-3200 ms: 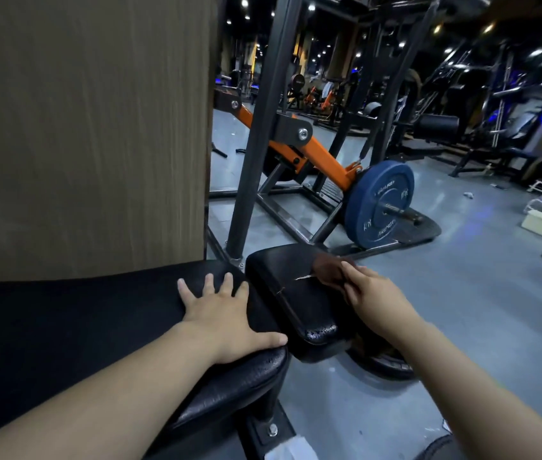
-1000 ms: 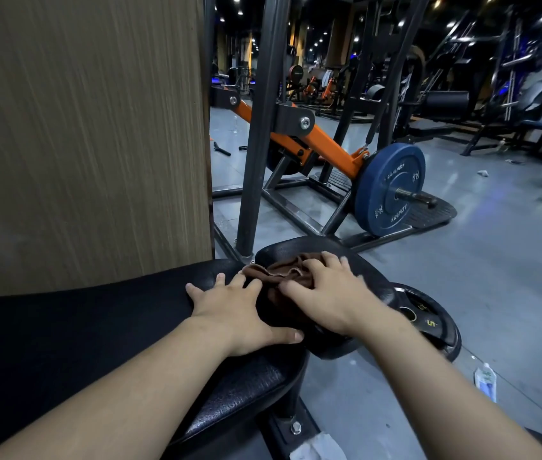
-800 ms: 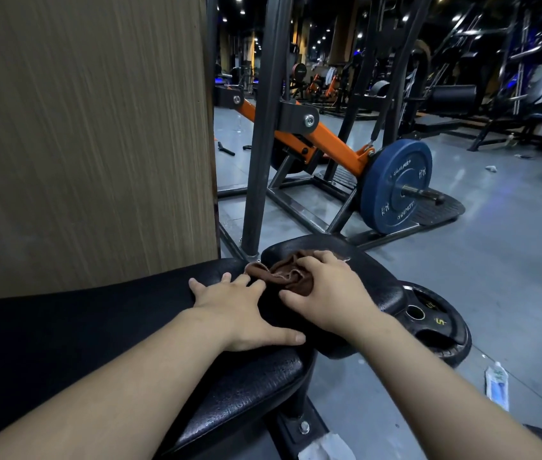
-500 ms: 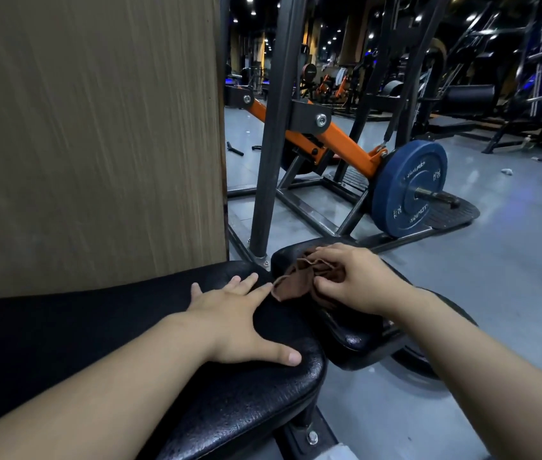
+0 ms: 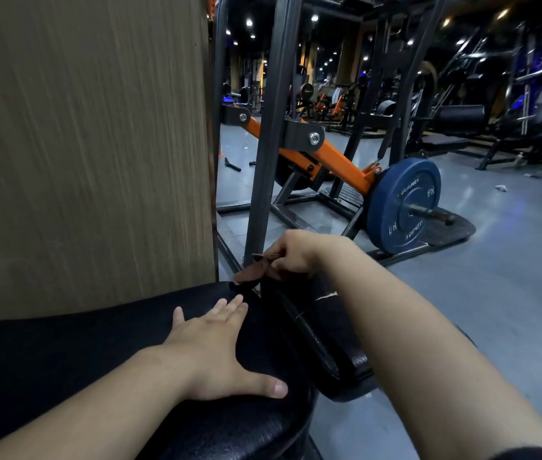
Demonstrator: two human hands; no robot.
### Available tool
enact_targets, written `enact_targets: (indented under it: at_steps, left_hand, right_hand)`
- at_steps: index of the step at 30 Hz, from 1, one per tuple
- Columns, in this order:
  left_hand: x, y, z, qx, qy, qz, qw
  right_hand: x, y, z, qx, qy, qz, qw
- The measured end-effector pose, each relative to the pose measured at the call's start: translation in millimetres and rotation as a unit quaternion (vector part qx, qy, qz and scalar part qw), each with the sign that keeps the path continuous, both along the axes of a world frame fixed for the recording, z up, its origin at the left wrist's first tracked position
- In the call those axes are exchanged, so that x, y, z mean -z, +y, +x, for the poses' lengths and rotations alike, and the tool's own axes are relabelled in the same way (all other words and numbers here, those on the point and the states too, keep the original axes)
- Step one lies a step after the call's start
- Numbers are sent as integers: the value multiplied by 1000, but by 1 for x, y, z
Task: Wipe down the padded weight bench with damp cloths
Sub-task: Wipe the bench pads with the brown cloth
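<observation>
The brown cloth (image 5: pixel 252 271) is small, limp and light. The right hand (image 5: pixel 293 252) holds it bunched in a pinching grip at the far edge of the seat pad (image 5: pixel 322 330), by the gap to the long pad of the weight bench (image 5: pixel 64 353). It probably folds wherever it is pressed, so a flat palm over it would likely wipe better. The left hand (image 5: pixel 220 346) lies flat on the long pad's end, fingers straight, gripping nothing. The black vinyl looks firm and slick, and a small tear (image 5: pixel 326 296) might snag. A wood-grain panel (image 5: pixel 87 144) stands close behind, with a steel upright (image 5: pixel 266 161) and a blue weight plate (image 5: pixel 402 204) beyond.
</observation>
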State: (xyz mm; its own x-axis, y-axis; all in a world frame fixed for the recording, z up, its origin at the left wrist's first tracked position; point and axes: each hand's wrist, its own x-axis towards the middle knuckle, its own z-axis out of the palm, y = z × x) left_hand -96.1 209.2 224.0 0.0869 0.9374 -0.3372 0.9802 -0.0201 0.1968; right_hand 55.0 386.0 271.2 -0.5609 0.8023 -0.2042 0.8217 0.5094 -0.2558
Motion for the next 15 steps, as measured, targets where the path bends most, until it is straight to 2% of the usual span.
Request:
enact_targets:
  at_steps: [2,4,7,9,12,15]
  left_hand:
    - [0,0,0,-1,2,-2,1000]
    - [0,0,1,-1,4,-1,1000]
    - [2,1,2,-2,2,0,1000]
    - [2,1,2,-2,3,-1,1000]
    - [0,2,2,-1,8,-3,1000]
    - [-1,3,2,-1,16,-5,1000]
  right_hand:
    - [-6,0,4,19,43,-48,998]
    - [4,-2,3,28,88,-41,995]
    - [39,-1,6,13,169,86,982]
    - [52,4,11,-10,181,138,974]
    - [49,16,19,-16,119,125,985]
    - [42,29,33,48,-7,144,988]
